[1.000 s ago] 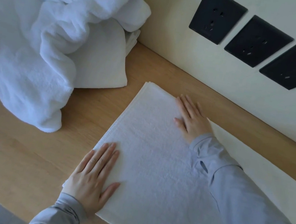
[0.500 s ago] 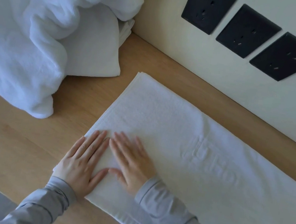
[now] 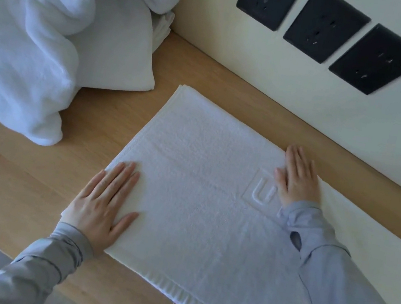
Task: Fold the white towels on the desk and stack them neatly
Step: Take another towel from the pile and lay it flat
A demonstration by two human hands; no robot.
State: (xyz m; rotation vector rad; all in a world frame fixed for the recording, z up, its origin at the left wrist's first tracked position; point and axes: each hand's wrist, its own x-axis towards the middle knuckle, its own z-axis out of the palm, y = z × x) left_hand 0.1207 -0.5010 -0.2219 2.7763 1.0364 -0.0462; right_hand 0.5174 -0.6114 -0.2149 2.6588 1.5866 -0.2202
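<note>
Wooden desk (image 3: 19,175) against a cream wall (image 3: 259,69), three black sockets (image 3: 326,27) at upper right. White towel (image 3: 199,204) flat at frame centre, long axis from upper left to lower right, short end toward the crumpled heap of towels (image 3: 27,45) at upper left. Embossed "U" (image 3: 262,194) legible just left of the right hand (image 3: 295,177). Both palms flat, fingers straight, grasping nothing: left hand (image 3: 104,207) on the towel's lower-left corner, right on its upper edge.
</note>
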